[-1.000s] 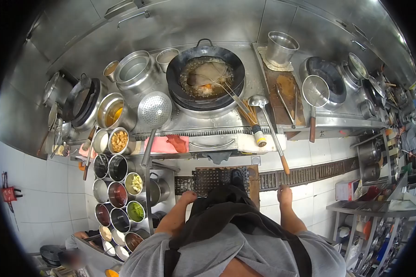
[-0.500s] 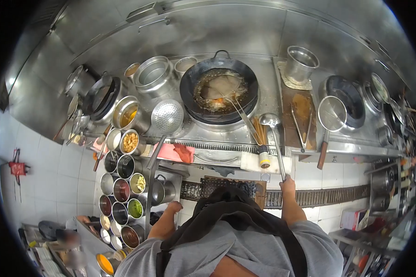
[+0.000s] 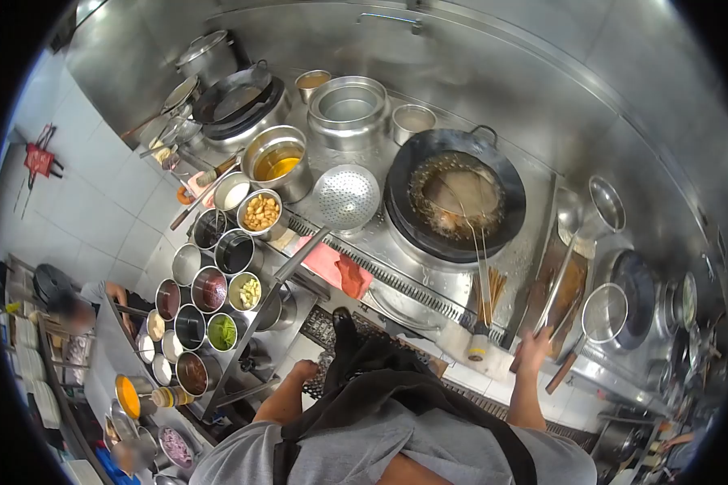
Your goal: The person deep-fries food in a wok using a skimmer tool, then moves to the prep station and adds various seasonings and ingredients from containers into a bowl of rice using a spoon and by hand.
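Observation:
My right hand [image 3: 532, 349] grips the handle of a steel ladle [image 3: 560, 279], whose bowl is over the wooden board at the right of the stove. Down by my side, my left hand [image 3: 303, 370] is closed with nothing visible in it. Bubbling oil fills a black wok [image 3: 510, 214] on the burner. A wire strainer [image 3: 471, 229] rests in that wok, its handle pointing toward me beside a bundle of wooden sticks [image 3: 493, 288]. Tongs, partly hidden by the ladle, lie on the board.
A perforated skimmer [image 3: 346, 198] lies left of the wok. Several metal pots of ingredients, including peanuts [image 3: 261, 212], stand at the left. Right of the board is a mesh strainer [image 3: 604, 313]. Another person's arm [image 3: 121, 301] shows beyond the rack.
The view has turned and the stove sits further right in it. My right hand has carried the ladle from beside the wok to over the wooden board.

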A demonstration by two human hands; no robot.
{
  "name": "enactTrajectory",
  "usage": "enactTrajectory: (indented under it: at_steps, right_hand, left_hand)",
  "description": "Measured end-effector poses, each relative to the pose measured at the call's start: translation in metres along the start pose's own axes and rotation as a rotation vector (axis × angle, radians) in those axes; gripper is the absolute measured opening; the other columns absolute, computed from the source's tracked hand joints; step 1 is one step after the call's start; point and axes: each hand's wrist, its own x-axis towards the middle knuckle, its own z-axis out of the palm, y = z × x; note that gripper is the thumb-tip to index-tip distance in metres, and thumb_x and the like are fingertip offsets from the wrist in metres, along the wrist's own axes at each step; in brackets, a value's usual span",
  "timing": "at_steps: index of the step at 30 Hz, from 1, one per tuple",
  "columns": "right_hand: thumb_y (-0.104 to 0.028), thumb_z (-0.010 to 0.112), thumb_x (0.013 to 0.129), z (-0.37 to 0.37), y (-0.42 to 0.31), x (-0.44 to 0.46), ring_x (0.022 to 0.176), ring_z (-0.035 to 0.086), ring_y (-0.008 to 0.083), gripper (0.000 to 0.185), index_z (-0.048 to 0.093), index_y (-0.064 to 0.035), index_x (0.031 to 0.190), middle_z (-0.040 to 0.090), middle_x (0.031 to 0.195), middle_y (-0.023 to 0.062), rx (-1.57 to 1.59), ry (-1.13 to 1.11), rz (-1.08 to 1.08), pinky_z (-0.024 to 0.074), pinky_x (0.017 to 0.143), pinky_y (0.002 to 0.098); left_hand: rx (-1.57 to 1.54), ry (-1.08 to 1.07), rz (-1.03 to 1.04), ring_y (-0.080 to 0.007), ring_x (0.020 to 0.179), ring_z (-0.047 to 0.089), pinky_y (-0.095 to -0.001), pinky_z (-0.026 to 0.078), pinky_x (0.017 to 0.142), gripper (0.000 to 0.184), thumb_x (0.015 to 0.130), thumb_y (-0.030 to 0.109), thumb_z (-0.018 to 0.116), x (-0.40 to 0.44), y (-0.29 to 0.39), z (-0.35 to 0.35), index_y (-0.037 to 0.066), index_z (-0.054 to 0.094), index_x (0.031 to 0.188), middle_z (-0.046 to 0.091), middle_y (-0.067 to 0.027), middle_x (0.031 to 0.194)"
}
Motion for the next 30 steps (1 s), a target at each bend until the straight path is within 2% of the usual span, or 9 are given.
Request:
enactTrajectory:
  at_steps: [6, 13, 19, 22, 23, 25, 27, 29, 30]
  right_hand:
    - [-0.002, 0.055, 0.079, 0.117, -0.154, 0.035, 0.038, 0.045, 0.0128, 0.027, 0.045, -0.0004, 0.104, 0.049, 0.056, 0.0049, 0.319, -0.238, -0.109, 0.0372, 0.032, 0.0263]
    - [-0.002, 0.056, 0.081, 0.338, -0.298, 0.068, 0.042, 0.050, 0.0133, 0.036, 0.050, 0.0039, 0.116, 0.053, 0.062, 0.0059, 0.027, -0.569, -0.332, 0.0410, 0.036, 0.0281]
    - [-0.002, 0.053, 0.070, 0.533, -0.353, 0.099, 0.045, 0.058, 0.0245, 0.018, 0.056, 0.0074, 0.084, 0.057, 0.057, 0.0149, -0.519, -0.532, -0.422, 0.0470, 0.045, 0.0394]
    - [-0.003, 0.054, 0.070, 0.598, -0.361, 0.103, 0.047, 0.058, 0.0215, 0.016, 0.057, 0.0049, 0.084, 0.058, 0.059, 0.0121, -0.574, -0.611, -0.271, 0.0467, 0.043, 0.0352]
    - [-0.002, 0.055, 0.070, 0.611, -0.365, 0.102, 0.047, 0.058, 0.0215, 0.013, 0.058, 0.0035, 0.081, 0.059, 0.060, 0.0119, -0.443, -0.689, -0.092, 0.0464, 0.043, 0.0336]
    - [-0.001, 0.057, 0.070, 0.637, -0.366, 0.114, 0.048, 0.058, 0.0214, 0.009, 0.058, 0.0020, 0.078, 0.059, 0.062, 0.0116, -0.309, -0.766, 0.087, 0.0460, 0.043, 0.0320]
    - [-0.001, 0.060, 0.068, 0.660, -0.345, 0.144, 0.050, 0.057, 0.0203, 0.004, 0.058, -0.0013, 0.072, 0.059, 0.064, 0.0114, 0.316, -0.927, 0.226, 0.0465, 0.045, 0.0279]
    - [-0.001, 0.061, 0.068, 0.652, -0.360, 0.133, 0.053, 0.056, 0.0196, 0.005, 0.057, -0.0025, 0.069, 0.058, 0.065, 0.0117, 0.491, -0.933, 0.290, 0.0478, 0.047, 0.0264]
    - [0.000, 0.060, 0.068, 0.644, -0.371, 0.126, 0.051, 0.056, 0.0200, 0.006, 0.055, -0.0025, 0.070, 0.058, 0.064, 0.0114, 0.634, -0.858, 0.327, 0.0465, 0.045, 0.0273]
  left_hand:
    - [-0.191, -0.357, -0.386, -0.0298, 0.092, 0.063, -0.0393, 0.050, 0.080, 0.031, 0.075, 0.025, 0.050, 0.000, -0.041, -0.018, 0.008, 0.070, 0.091, 0.066, -0.0155, 0.097]
    - [-0.197, -0.183, -0.262, -0.0287, 0.094, 0.063, -0.0398, 0.051, 0.079, 0.029, 0.078, 0.028, 0.049, 0.015, -0.099, -0.051, 0.010, 0.069, 0.090, 0.065, -0.0122, 0.102]
    - [-0.235, -0.133, -0.279, -0.0302, 0.093, 0.063, -0.0397, 0.050, 0.081, 0.029, 0.075, 0.025, 0.049, 0.005, -0.104, -0.075, 0.012, 0.069, 0.091, 0.065, -0.0125, 0.102]
    - [-0.675, -0.072, -0.485, -0.0272, 0.088, 0.064, -0.0376, 0.051, 0.081, 0.031, 0.071, 0.019, 0.053, -0.021, -0.105, -0.057, 0.018, 0.067, 0.099, 0.066, -0.0083, 0.099]
    - [-0.997, 0.014, -0.612, -0.0256, 0.086, 0.065, -0.0361, 0.051, 0.081, 0.035, 0.068, 0.016, 0.055, -0.028, -0.107, -0.046, 0.020, 0.066, 0.101, 0.066, -0.0070, 0.099]
    - [-0.780, -0.267, -0.580, -0.0231, 0.098, 0.061, -0.0343, 0.048, 0.088, 0.036, 0.068, 0.019, 0.061, -0.037, -0.110, -0.054, 0.019, 0.065, 0.104, 0.065, -0.0080, 0.102]
    - [0.072, -0.068, 0.110, -0.0230, 0.111, 0.053, -0.0352, 0.043, 0.095, 0.036, 0.069, 0.029, 0.066, -0.061, -0.111, -0.017, 0.018, 0.066, 0.103, 0.063, -0.0082, 0.109]
    - [0.052, -0.333, 0.270, -0.0247, 0.119, 0.046, -0.0385, 0.040, 0.098, 0.039, 0.070, 0.037, 0.067, -0.058, -0.118, 0.017, 0.017, 0.066, 0.103, 0.060, -0.0081, 0.114]
    - [-0.122, -0.301, 0.038, -0.0248, 0.118, 0.046, -0.0384, 0.040, 0.098, 0.039, 0.070, 0.038, 0.066, -0.069, -0.113, 0.007, 0.017, 0.066, 0.103, 0.060, -0.0081, 0.114]
